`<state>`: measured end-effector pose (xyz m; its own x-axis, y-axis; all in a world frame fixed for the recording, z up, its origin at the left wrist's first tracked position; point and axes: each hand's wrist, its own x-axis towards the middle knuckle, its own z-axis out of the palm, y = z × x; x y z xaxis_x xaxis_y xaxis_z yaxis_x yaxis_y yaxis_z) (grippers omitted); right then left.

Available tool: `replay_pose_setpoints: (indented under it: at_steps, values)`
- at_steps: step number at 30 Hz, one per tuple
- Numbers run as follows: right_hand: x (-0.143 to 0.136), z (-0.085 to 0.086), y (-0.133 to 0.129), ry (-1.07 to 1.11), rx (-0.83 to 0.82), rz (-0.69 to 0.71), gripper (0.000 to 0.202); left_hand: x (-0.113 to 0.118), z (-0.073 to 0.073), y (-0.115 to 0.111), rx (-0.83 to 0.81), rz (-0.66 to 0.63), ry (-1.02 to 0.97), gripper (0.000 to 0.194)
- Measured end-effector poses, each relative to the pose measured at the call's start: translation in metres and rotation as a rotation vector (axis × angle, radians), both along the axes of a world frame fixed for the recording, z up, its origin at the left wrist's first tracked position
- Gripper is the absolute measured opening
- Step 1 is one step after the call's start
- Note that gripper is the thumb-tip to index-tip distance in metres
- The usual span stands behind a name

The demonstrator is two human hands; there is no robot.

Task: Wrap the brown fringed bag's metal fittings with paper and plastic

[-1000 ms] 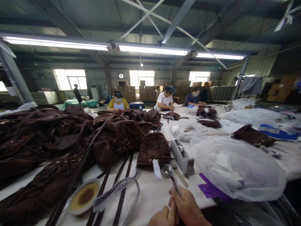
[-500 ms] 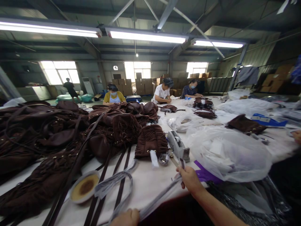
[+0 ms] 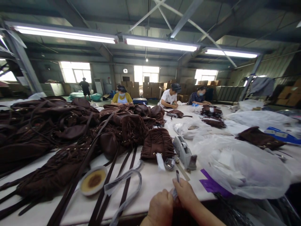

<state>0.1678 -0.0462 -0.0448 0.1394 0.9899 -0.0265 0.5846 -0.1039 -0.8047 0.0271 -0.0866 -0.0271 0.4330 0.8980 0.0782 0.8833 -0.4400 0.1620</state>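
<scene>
A strap sleeved in clear plastic loops across the white table and runs down to the bottom edge. My right hand is closed on a strap end, whose dark tip pokes up above the thumb. Against it, my left hand forms a fist around the plastic-covered part, just below the tip. What lies inside both palms is hidden. Beyond the hands are a dark brown fringed bag with a white tag, a grey tape dispenser and a small plastic-wrapped metal piece.
Brown fringed bags with long straps are heaped on the left. A round dish with yellowish contents stands before them. To the right lie a large translucent plastic bag and a purple strip. Several people are farther back.
My left hand has moved up and right along the strap to meet my right hand. The stretch of strap between them is gathered in. The view has shifted left.
</scene>
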Motion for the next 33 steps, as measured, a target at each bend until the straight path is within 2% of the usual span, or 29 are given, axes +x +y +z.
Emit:
replay_pose_setpoints:
  at_steps: [2,4,7,10,13,17,21,24,27,30,31,33]
  values:
    - [0.003,-0.003,-0.002,-0.246,0.115,-0.023,0.027,-0.006,0.004,0.004,-0.033,-0.040,0.045,0.026]
    - [0.003,-0.006,-0.006,-0.370,0.214,-0.018,0.020,-0.011,0.008,0.006,-0.056,-0.071,0.065,0.026]
    - [0.000,-0.007,-0.010,-0.491,0.332,0.108,0.028,-0.015,0.010,0.006,-0.078,-0.121,0.042,0.026]
    - [-0.001,0.002,-0.008,-0.628,0.243,0.307,0.038,-0.020,0.012,0.004,-0.090,-0.148,0.020,0.024]
    - [0.001,0.019,-0.002,-0.760,0.115,0.469,0.037,-0.029,0.020,0.003,-0.140,-0.118,0.040,0.025]
    - [0.011,0.031,0.007,-0.819,0.142,0.667,0.028,-0.042,0.029,0.010,-0.174,-0.092,0.026,0.032]
    - [0.023,0.029,0.013,-0.762,0.229,0.859,0.020,-0.046,0.030,0.027,-0.146,-0.176,0.047,0.026]
    - [0.025,0.025,0.020,-0.737,0.291,0.944,0.015,-0.044,0.028,0.041,-0.158,-0.236,0.066,0.021]
    - [0.021,0.022,0.026,-0.701,0.314,0.980,0.013,-0.041,0.025,0.052,-0.163,-0.252,0.056,0.018]
    - [0.015,0.021,0.027,-0.582,0.296,0.877,0.011,-0.038,0.023,0.056,-0.124,-0.245,0.014,0.020]
    - [0.013,0.021,0.026,-0.516,0.289,0.822,0.016,-0.037,0.023,0.057,-0.100,-0.249,-0.030,0.021]
    - [0.012,0.020,0.024,-0.392,0.274,0.732,0.037,-0.037,0.022,0.058,-0.046,-0.272,-0.125,0.022]
